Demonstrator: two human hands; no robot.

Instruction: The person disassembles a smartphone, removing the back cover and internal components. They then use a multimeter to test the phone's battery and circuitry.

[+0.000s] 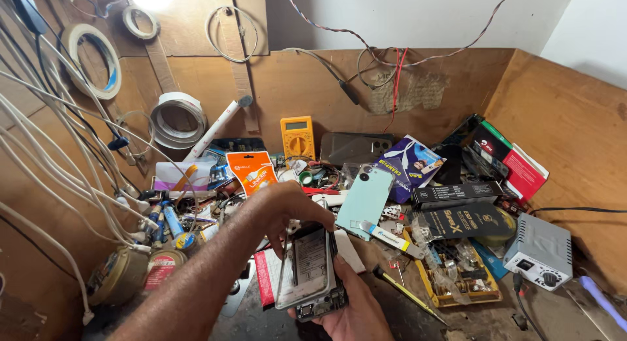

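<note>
Both hands met low in the head view over an opened phone. From the left side the left hand curled over its upper end, fingers bent and pinching the top edge. Under the lower end, the right hand cupped the phone from below, fingers wrapped around its back. It sat just above the near edge of the cluttered workbench, its long axis running almost straight away from the camera, its top tipped slightly to the right, open inner side facing up.

Packages crowded the bench behind it. An orange hanging pouch stood upright left of centre, with a yellow multimeter leaning on the back board to its right. A mint-green phone back lay tilted just right of the hands. Beyond it leaned a purple-and-white flat packet. A long black box lay crosswise to the right, above a black bag with gold print. Red and black boxes were stacked by the right wall, with a grey unit in front of them.
</note>
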